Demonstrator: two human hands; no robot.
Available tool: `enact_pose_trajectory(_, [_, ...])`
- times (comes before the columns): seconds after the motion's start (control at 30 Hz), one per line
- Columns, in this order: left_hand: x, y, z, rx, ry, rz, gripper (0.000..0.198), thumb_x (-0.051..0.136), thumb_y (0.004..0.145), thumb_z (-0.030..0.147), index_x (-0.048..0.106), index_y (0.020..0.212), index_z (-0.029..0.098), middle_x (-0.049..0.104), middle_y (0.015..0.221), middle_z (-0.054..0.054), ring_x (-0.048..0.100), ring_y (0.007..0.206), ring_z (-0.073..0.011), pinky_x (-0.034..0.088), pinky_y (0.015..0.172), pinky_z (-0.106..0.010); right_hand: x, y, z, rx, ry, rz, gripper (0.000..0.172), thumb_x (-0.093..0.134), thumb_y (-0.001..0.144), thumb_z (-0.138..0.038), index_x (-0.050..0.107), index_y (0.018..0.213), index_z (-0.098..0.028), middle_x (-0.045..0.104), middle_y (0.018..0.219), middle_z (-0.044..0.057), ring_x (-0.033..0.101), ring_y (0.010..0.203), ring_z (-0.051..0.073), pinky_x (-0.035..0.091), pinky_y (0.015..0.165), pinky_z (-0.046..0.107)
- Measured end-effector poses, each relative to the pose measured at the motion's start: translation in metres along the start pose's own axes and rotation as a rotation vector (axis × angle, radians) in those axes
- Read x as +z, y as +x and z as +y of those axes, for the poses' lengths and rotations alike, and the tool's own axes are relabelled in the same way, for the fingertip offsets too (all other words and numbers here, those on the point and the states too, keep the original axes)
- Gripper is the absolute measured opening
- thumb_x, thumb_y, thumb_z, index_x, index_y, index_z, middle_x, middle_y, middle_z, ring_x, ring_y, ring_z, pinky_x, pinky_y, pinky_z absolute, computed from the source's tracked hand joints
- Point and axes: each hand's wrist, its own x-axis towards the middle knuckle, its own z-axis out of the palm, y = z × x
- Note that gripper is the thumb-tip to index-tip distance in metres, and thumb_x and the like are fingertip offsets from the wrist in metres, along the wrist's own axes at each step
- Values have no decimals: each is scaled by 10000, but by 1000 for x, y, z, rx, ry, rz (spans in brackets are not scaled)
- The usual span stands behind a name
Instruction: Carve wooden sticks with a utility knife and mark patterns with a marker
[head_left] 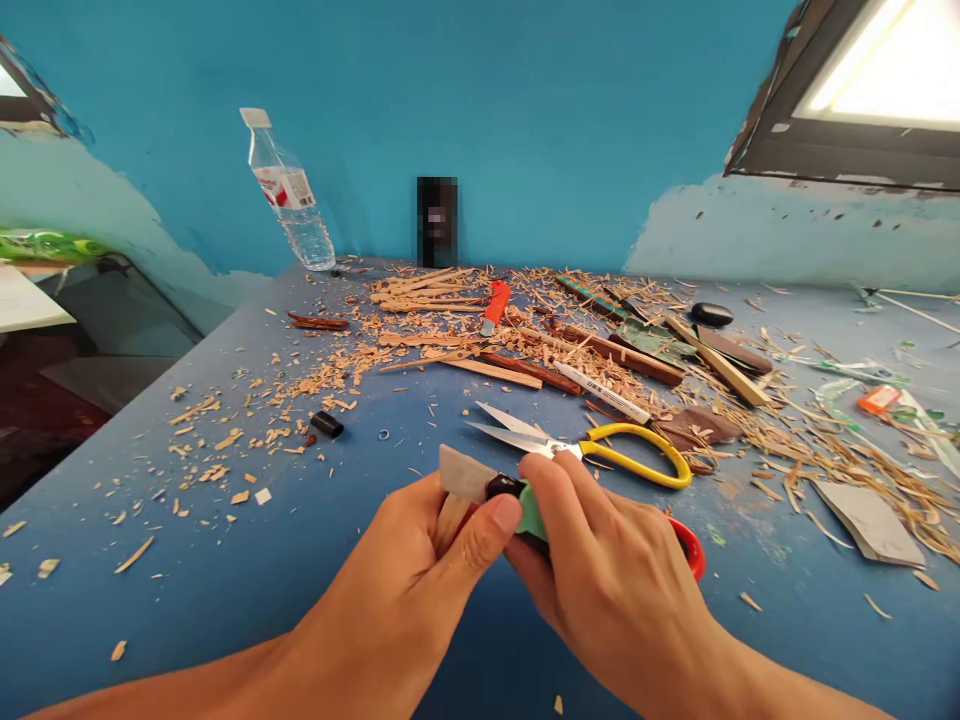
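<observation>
My right hand point(607, 540) is wrapped round the green and black handle of a utility knife point(466, 476), its broad blade pointing left. In my left hand point(420, 570) is a wooden stick point(450, 520), mostly hidden by the fingers. The blade lies over the stick's end, and my left thumb presses near the base of the blade. Just beyond my hands lie scissors point(551, 446) with a yellow handle loop, their blades apart and pointing left. A red curved piece point(688, 550) shows past my right hand; what it belongs to is partly hidden.
Wood shavings point(322, 370) litter the blue table point(247, 580). Farther back are thin wooden sticks point(427, 290), a red box cutter point(495, 306), a white marker point(602, 392) and a black cap point(327, 424). A water bottle point(291, 205) stands at the back left; folded sandpaper point(870, 522) lies right.
</observation>
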Motion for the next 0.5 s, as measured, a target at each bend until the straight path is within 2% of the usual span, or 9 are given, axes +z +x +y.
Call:
enact_pose_trajectory(0.13, [-3,-1,2,9,-37,-24,350,764,865,414,496,754,218,462,718,40,418,655,-119,418,580,-185,-1,3,7,-80,182,-89,229,295,1117,-343,471,1081,-200,625,798,7,586,520,173,405,433,307])
enact_pose_trajectory(0.3, [-5,-3,-2,29,83,-44,432,644,929,547,437,727,226,367,687,39,377,644,-133,461,671,-227,-4,4,10,-122,236,-102,256,258,1123,-350,460,1091,-197,636,820,9,588,561,164,387,444,304])
enact_pose_trajectory(0.43, [-7,-2,-8,63,126,-102,422,536,992,585,436,777,236,377,699,41,345,639,-138,379,606,-252,-5,2,11,-121,221,-141,255,265,1124,-364,462,1099,-204,633,825,-1,596,578,169,367,448,317])
enact_pose_trajectory(0.5, [-10,-2,-10,61,125,-143,375,555,998,550,443,809,246,367,678,54,320,622,-139,347,594,-264,-6,2,12,-117,189,-136,256,261,1126,-368,460,1084,-212,622,807,-11,587,560,165,366,449,313])
